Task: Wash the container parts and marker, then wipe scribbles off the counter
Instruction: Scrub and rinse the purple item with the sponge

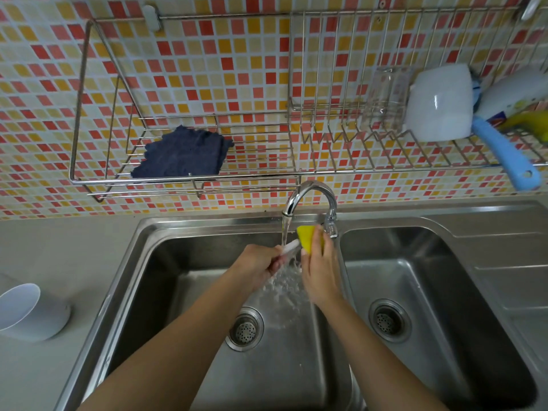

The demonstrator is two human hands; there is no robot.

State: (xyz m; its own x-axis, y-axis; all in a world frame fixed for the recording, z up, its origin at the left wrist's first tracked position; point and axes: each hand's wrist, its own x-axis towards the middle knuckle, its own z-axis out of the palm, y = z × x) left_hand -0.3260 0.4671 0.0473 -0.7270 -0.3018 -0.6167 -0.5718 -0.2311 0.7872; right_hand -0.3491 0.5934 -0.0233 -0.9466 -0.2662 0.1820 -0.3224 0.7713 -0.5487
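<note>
A slim white marker [289, 248] is gripped in the left hand [255, 266] under water [284, 231]; a yellow sponge [307, 237], in the right hand [319, 274].

Right basin of stainless steel double sink [459, 307] open. Under curved chrome tap [311, 197], left hand [258, 265] and right hand [320, 274] fill the gap. Just above tap sits steel wire wall rack [184, 185], pale blue brush handle [510, 161] hanging below it. Far left, white plastic cup [26, 310] on grey bench [74, 247]
</note>
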